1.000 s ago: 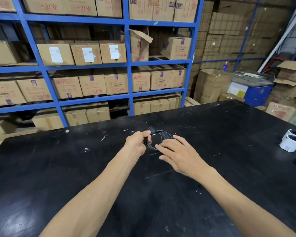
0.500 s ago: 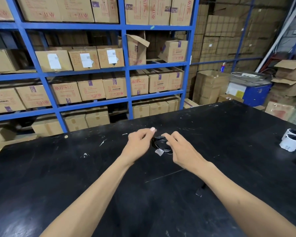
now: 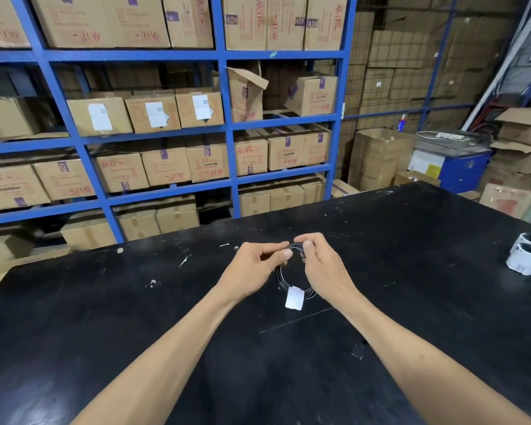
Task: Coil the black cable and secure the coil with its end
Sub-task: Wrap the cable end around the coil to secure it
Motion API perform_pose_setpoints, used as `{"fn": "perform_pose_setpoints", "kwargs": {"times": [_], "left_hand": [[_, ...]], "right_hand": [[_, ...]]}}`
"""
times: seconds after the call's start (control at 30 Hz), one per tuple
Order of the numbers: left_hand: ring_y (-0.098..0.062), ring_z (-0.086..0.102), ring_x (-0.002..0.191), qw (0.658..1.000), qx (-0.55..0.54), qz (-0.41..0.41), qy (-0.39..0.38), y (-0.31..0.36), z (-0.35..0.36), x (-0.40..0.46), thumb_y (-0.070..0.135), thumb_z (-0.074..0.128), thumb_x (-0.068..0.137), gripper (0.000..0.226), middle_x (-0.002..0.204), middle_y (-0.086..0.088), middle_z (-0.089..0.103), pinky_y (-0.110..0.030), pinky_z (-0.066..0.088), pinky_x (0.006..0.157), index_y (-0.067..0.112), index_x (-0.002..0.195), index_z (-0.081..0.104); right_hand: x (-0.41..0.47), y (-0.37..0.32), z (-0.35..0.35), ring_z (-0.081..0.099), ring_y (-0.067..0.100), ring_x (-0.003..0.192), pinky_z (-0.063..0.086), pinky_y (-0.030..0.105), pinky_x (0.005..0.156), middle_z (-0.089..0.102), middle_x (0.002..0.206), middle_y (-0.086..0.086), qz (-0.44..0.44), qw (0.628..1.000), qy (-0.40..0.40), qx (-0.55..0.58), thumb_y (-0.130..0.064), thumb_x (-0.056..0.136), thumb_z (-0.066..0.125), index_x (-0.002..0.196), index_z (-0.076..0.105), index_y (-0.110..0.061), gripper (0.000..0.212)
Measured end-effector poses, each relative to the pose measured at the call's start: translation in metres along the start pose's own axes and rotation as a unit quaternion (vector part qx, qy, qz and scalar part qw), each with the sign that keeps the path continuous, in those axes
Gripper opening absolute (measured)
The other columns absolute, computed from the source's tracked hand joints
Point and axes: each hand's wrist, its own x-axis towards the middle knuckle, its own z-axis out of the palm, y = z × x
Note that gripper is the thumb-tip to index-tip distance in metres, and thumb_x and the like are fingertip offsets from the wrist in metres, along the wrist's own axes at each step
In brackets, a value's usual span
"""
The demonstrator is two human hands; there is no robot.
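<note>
Pinching the top of the black cable coil (image 3: pixel 292 273) between thumb and fingers, left hand (image 3: pixel 259 262) and right hand (image 3: pixel 321 260) hold it above the counter (image 3: pixel 135 317) middle, its white tag (image 3: pixel 295 297) hanging free, probably to wrap its end.

Only the two arms are seen here, nothing more of the person. The left forearm (image 3: pixel 166 348) and right forearm (image 3: pixel 411 357) are bare the whole way from the bottom edge of the frame up to the wrists, and both are lean and fairly slim in shape. Faint tendon ridges can be made out at the left wrist. The left hand (image 3: pixel 252 262) and right hand (image 3: pixel 322 265) are bare too. Nails are kept short and plain. The left thumbnail (image 3: pixel 288 253) is caught clearly, rounded and trimmed close, and the right thumbnail (image 3: pixel 307 244) is shown much the same. Everything past the elbows is cut off by the frame, so whatever is worn up there can't be told.
</note>
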Motion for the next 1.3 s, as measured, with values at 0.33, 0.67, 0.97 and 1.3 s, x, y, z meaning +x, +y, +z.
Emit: {"fn": "perform_pose_setpoints", "kwargs": {"times": [0.33,0.67,0.97,1.3], "left_hand": [[-0.01,0.068,0.064,0.995,-0.058,-0.073,0.024,-0.02,0.026,0.023,0.0,0.064,0.096,0.018,0.078,-0.007,0.073,-0.023,0.059,0.068,-0.001,0.109,0.075],[-0.011,0.068,0.06,0.994,-0.018,-0.091,-0.05,-0.044,0.096,0.043,0.013,0.069,0.094,0.018,0.067,-0.005,0.074,-0.025,0.058,0.064,0.013,0.079,0.079],[-0.013,0.06,0.057,0.971,-0.042,-0.221,-0.077,-0.088,0.181,0.082,0.0,0.064,0.094,0.02,0.063,-0.006,0.067,-0.023,0.052,0.058,0.004,0.08,0.077],[-0.011,0.061,0.054,0.944,0.042,-0.321,0.058,-0.172,0.217,0.107,0.008,0.066,0.093,0.015,0.063,-0.004,0.068,-0.016,0.046,0.047,0.007,0.084,0.077]], "right_hand": [[0.008,0.028,-0.001,0.06,0.018,0.095,0.04,0.021,0.08,0.065,0.104,0.007,-0.064,0.988,-0.039,-0.139,-0.021,0.109,0.051,0.132,0.069,-0.016,0.03],[0.0,0.099,-0.02,0.063,0.029,0.082,0.043,0.031,0.074,0.072,0.089,0.013,0.035,0.995,0.046,-0.078,-0.007,0.105,0.055,0.107,0.078,-0.007,0.022],[0.013,0.192,-0.059,0.072,0.008,0.082,0.058,0.028,0.086,0.077,0.091,-0.008,0.167,0.982,-0.087,0.0,-0.035,0.106,0.053,0.116,0.077,-0.026,0.027],[0.011,0.311,-0.075,0.064,0.03,0.119,0.049,0.036,0.102,0.058,0.133,0.003,0.271,0.9,-0.217,-0.263,-0.021,0.096,0.064,0.128,0.07,-0.028,0.034]]}}
